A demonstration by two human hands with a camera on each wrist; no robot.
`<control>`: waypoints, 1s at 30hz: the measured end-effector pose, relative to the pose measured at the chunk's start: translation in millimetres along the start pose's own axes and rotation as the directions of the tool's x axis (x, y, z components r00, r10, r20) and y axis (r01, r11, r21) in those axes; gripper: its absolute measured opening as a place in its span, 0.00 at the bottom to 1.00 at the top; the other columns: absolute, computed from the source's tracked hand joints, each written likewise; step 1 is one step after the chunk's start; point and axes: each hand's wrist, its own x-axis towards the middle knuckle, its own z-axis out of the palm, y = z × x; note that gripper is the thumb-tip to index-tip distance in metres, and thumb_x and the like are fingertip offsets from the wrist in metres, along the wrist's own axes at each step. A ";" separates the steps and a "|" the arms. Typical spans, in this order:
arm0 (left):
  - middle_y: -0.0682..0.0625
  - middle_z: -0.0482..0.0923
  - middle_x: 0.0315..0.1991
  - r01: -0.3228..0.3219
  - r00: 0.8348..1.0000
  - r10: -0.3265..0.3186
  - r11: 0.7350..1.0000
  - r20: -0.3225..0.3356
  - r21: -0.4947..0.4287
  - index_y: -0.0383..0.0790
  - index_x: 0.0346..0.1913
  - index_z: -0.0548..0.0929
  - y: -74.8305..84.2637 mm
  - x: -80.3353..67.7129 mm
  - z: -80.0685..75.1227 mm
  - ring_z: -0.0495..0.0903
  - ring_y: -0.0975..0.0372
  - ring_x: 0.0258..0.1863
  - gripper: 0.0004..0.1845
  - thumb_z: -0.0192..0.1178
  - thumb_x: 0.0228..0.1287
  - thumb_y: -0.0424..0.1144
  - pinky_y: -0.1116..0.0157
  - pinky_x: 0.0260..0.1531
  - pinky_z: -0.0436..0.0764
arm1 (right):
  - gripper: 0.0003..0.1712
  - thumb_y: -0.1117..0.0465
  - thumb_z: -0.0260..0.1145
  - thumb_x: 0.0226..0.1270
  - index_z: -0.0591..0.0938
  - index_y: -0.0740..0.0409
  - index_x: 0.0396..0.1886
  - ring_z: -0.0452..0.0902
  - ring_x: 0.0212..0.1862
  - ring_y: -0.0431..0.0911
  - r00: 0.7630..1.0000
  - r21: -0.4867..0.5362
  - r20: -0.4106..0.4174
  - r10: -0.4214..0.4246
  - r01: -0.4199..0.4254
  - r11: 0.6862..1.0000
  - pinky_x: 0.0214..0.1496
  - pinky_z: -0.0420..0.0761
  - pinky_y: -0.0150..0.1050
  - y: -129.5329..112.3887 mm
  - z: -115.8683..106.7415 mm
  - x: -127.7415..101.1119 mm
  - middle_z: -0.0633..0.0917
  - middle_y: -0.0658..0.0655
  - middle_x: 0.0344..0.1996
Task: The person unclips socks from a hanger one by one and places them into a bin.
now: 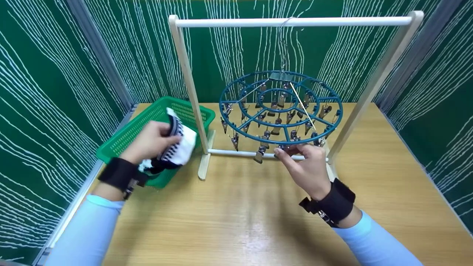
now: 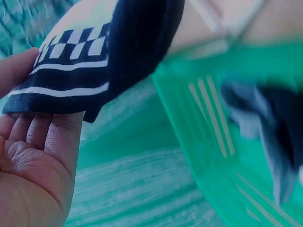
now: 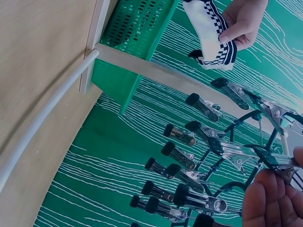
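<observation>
My left hand [image 1: 153, 142] grips a white sock with navy stripes and a checkered band [image 1: 177, 142] over the green basket [image 1: 127, 135]. In the left wrist view the sock's dark cuff [image 2: 102, 52] hangs from my fingertips [image 2: 28, 127]. My right hand [image 1: 305, 166] reaches up to the front rim of the teal round clip hanger [image 1: 281, 107] and pinches a metal clip [image 1: 282, 147] there. The right wrist view shows my fingers [image 3: 270, 203] on a clip [image 3: 274, 163], with the sock [image 3: 210, 33] and left hand beyond.
The hanger hangs by a hook from a white wooden rack [image 1: 292, 22] standing on the wooden table [image 1: 236, 214]. Another dark item [image 2: 270, 123] lies in the basket. Green curtains [image 1: 44, 85] close in the left, back and right sides.
</observation>
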 end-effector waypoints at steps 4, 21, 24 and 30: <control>0.42 0.86 0.43 0.048 0.999 -0.047 0.996 -0.014 0.070 0.35 0.45 0.85 -5.5 7.4 -24.0 0.85 0.58 0.37 0.11 0.63 0.82 0.41 0.68 0.36 0.88 | 0.04 0.74 0.81 0.61 0.92 0.67 0.32 0.86 0.32 0.31 1.000 0.003 -0.012 0.001 -0.001 1.000 0.42 0.83 0.18 1.4 -0.7 -1.3 0.93 0.58 0.26; 0.26 0.85 0.56 0.111 0.994 -0.104 0.944 -0.041 0.310 0.24 0.61 0.83 -45.4 45.1 -59.7 0.87 0.40 0.52 0.18 0.62 0.80 0.35 0.47 0.52 0.88 | 0.04 0.69 0.82 0.61 0.93 0.64 0.30 0.88 0.29 0.38 0.999 -0.022 0.020 0.038 -0.038 0.999 0.39 0.82 0.19 0.0 -3.1 0.8 0.93 0.57 0.26; 0.29 0.86 0.47 0.105 0.994 -0.088 0.915 -0.060 0.389 0.25 0.51 0.85 -55.3 50.0 -59.3 0.85 0.43 0.44 0.12 0.62 0.79 0.34 0.50 0.44 0.84 | 0.03 0.69 0.82 0.61 0.93 0.63 0.31 0.88 0.29 0.37 0.999 -0.018 0.030 0.037 -0.037 0.999 0.40 0.81 0.19 0.3 -2.7 1.2 0.94 0.56 0.26; 0.32 0.84 0.38 0.083 0.995 -0.038 0.821 -0.090 0.565 0.31 0.34 0.82 -70.4 60.4 -48.0 0.79 0.45 0.36 0.08 0.58 0.75 0.28 0.46 0.41 0.81 | 0.03 0.70 0.82 0.61 0.94 0.62 0.31 0.87 0.28 0.37 0.999 -0.014 0.039 0.029 -0.028 1.000 0.40 0.79 0.21 0.6 -3.5 0.8 0.93 0.56 0.25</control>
